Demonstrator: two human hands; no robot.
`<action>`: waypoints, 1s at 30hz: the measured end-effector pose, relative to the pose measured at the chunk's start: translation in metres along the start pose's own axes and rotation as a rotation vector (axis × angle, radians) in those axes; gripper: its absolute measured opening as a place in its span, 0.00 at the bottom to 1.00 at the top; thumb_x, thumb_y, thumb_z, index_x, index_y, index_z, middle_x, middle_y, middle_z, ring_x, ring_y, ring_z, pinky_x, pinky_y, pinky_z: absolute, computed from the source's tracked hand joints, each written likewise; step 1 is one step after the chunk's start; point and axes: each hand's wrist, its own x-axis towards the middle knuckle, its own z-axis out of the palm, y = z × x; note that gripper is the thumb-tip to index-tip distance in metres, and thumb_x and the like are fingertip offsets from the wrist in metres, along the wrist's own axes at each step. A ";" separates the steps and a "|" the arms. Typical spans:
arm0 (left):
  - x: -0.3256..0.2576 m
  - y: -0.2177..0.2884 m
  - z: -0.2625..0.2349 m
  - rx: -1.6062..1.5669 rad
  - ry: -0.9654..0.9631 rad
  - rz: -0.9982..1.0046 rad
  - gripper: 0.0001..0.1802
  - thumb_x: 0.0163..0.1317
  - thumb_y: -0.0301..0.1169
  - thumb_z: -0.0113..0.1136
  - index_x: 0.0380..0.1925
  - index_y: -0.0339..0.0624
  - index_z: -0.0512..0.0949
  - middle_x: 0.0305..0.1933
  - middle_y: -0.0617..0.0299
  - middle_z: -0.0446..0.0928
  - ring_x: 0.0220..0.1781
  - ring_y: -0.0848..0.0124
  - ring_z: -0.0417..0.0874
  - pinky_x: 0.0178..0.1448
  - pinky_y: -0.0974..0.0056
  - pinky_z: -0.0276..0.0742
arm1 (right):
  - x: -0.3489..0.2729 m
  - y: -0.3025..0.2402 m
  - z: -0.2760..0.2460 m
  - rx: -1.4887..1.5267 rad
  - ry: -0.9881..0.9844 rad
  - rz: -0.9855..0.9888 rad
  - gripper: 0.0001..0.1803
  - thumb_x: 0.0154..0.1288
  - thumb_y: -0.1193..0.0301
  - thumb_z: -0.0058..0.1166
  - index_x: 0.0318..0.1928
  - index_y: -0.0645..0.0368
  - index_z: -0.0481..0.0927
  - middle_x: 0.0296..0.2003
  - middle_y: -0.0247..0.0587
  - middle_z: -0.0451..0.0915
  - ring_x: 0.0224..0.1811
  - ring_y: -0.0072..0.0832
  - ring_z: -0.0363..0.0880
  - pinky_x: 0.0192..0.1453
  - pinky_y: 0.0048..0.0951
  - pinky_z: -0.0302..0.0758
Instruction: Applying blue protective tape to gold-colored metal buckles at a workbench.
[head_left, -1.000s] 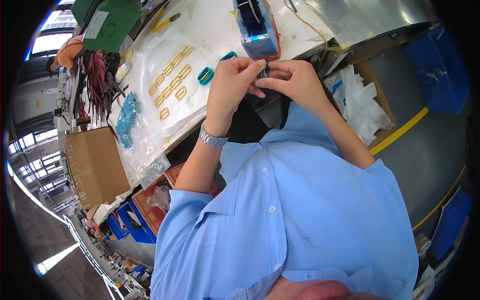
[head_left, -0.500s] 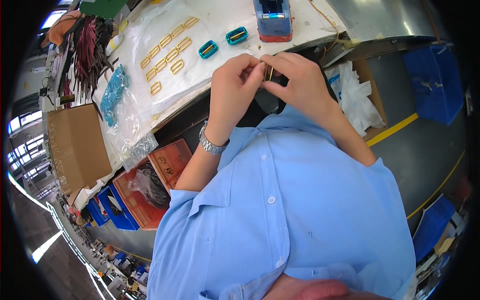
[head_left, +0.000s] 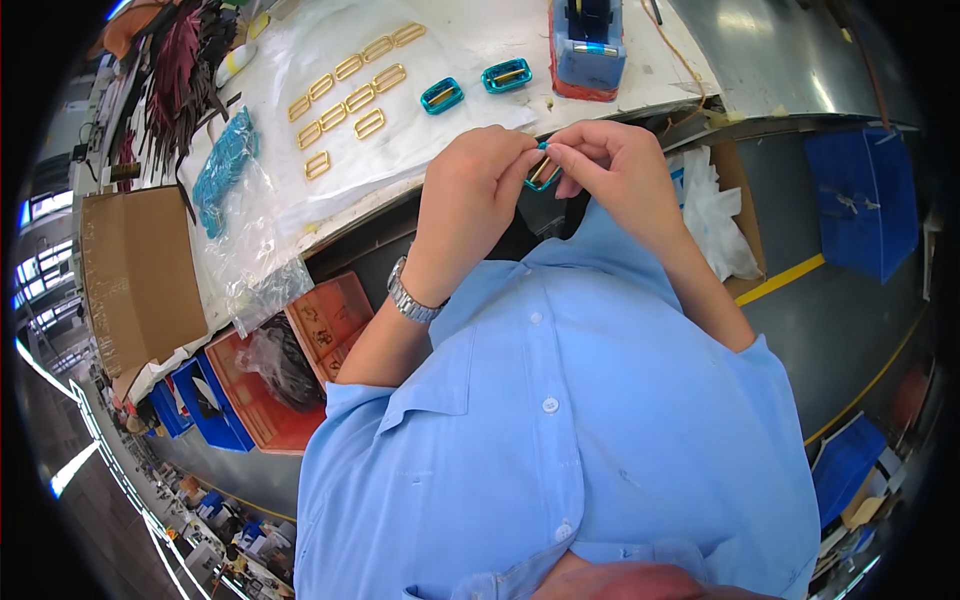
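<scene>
Between my two hands, just off the table's near edge, is a slide buckle (head_left: 542,180) with a teal rim and a gold bar. My left hand (head_left: 472,195) pinches its left side, and my right hand (head_left: 622,180) grips the opposite side with thumb and fingers. Its far end is partly hidden by fingertips. On the table beyond lie two teal-and-gold buckles, a left one (head_left: 442,96) and a right one (head_left: 507,75). Farther left, several gold slide buckles (head_left: 360,98) rest in slanting rows on white sheeting.
A blue tape dispenser (head_left: 588,55) stands near the table's right end. Left of the gold buckles lie a plastic bag of teal pieces (head_left: 222,170) and a cardboard box (head_left: 140,275). Below are an orange crate (head_left: 255,400) and a blue bin (head_left: 865,200).
The buckle between my hands has turned from nearly edge-on to a slant, so its teal rim now shows. My right-hand fingers have shifted their hold. The view has moved slightly.
</scene>
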 end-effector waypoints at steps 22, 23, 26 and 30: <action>0.040 -0.063 -0.061 0.635 0.112 0.218 0.12 0.64 0.33 0.71 0.44 0.39 0.86 0.44 0.57 0.85 0.48 0.56 0.85 0.51 0.53 0.84 | 0.015 0.017 -0.034 -0.266 0.592 -0.341 0.18 0.71 0.73 0.70 0.59 0.61 0.85 0.36 0.33 0.86 0.37 0.21 0.85 0.44 0.25 0.82; 0.041 -0.065 -0.059 0.633 0.109 0.221 0.12 0.64 0.33 0.71 0.44 0.39 0.86 0.44 0.57 0.85 0.48 0.56 0.85 0.51 0.53 0.84 | 0.019 0.014 -0.039 -0.303 0.577 -0.358 0.20 0.70 0.73 0.71 0.60 0.60 0.85 0.37 0.34 0.84 0.38 0.22 0.83 0.43 0.24 0.81; 0.044 -0.073 -0.053 0.642 0.021 0.148 0.12 0.64 0.33 0.70 0.44 0.39 0.86 0.43 0.55 0.85 0.49 0.55 0.85 0.52 0.52 0.83 | 0.035 0.018 -0.045 -0.358 0.505 -0.405 0.24 0.66 0.73 0.74 0.62 0.60 0.85 0.40 0.35 0.80 0.39 0.23 0.79 0.41 0.24 0.80; 0.043 -0.078 -0.052 0.628 0.004 0.137 0.14 0.66 0.34 0.70 0.47 0.38 0.86 0.45 0.52 0.84 0.51 0.53 0.85 0.55 0.52 0.83 | 0.050 0.034 -0.042 -0.376 0.482 -0.428 0.24 0.66 0.72 0.75 0.61 0.61 0.86 0.39 0.36 0.80 0.38 0.24 0.80 0.41 0.25 0.79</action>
